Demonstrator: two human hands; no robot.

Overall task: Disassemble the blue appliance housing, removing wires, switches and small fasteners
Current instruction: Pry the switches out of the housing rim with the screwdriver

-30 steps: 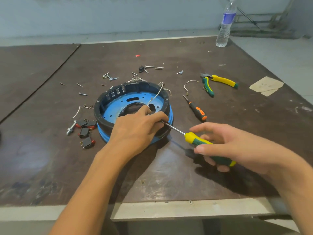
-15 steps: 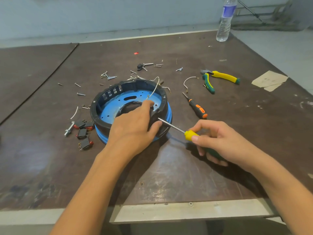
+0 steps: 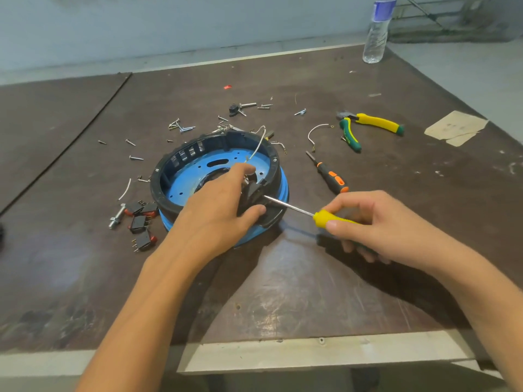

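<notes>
Gripping blue housing (image 3: pixel 181 190) rim, left hand (image 3: pixel 218 213); right hand (image 3: pixel 376 224) clasps yellow screwdriver (image 3: pixel 325 217); bottle (image 3: pixel 377 32) label unreadable

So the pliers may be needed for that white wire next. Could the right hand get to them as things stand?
Probably yes: the table between the right hand and the pliers is bare, but the hand holds the yellow screwdriver, which it must put down first.

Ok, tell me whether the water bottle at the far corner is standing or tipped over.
Standing. The water bottle is upright on the table's far right corner, base down, neck pointing up out of the frame; its cap is cut off.
</notes>
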